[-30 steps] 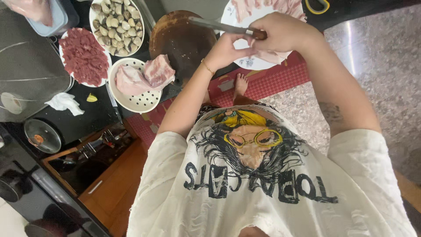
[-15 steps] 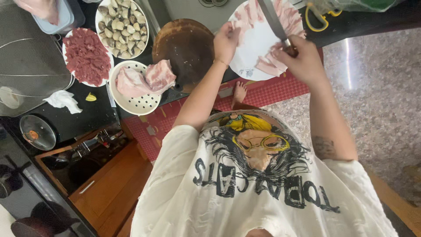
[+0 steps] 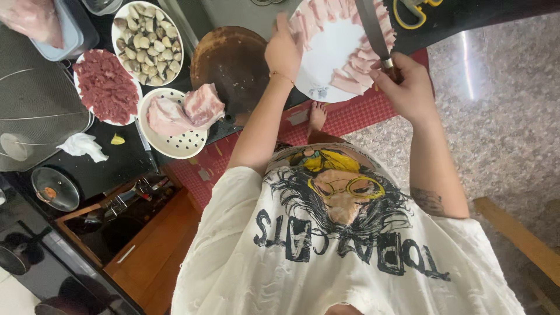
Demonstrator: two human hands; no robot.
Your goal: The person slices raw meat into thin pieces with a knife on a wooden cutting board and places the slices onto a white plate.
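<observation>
Far out past my left hand sit a plate of chopped red meat (image 3: 106, 86), a bowl of clams (image 3: 148, 41) and a dotted dish of pork chunks (image 3: 175, 116). Just beside that hand is the round wooden board (image 3: 230, 64). My left hand (image 3: 284, 49) rests on the rim of the white plate (image 3: 335, 61) of sliced meat, fingers spread. My right hand (image 3: 408, 87) is closed around a knife (image 3: 373, 29), its blade over the plate.
</observation>
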